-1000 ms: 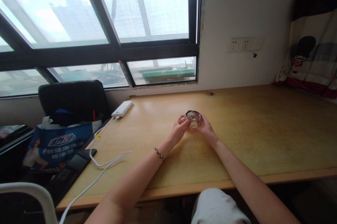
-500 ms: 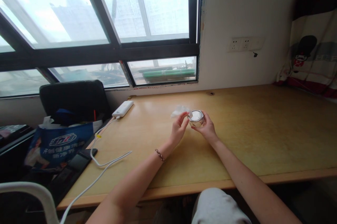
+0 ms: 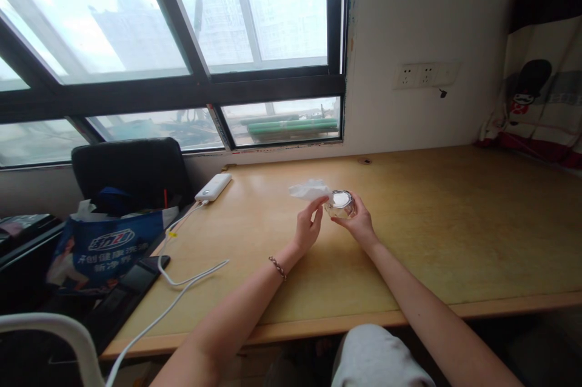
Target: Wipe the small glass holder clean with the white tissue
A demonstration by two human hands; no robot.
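Observation:
My right hand point(image 3: 362, 224) is wrapped around the right side of a small clear faceted glass point(image 3: 341, 208), with thumb and fingers on its sides. The glass has a bright, many-sided top, and whether that is a lid or the open rim I cannot tell. A crumpled white tissue point(image 3: 310, 189) sticks out beyond the fingertips of my left hand point(image 3: 309, 222), which pinches it against the left side of the glass. A braided bracelet is on my left wrist. Both hands are above the middle of the wooden table.
A white power bank point(image 3: 213, 187) with a white cable point(image 3: 191, 282) lies at the left of the wooden table point(image 3: 454, 223). Beyond the left edge stand a black chair point(image 3: 131, 165) and a blue bag point(image 3: 107, 253). Window and wall sockets point(image 3: 417, 75) are behind.
My left fingers have shifted slightly at the rim of the glass, and the tissue spreads a little farther left. The glass has tilted slightly in my right hand.

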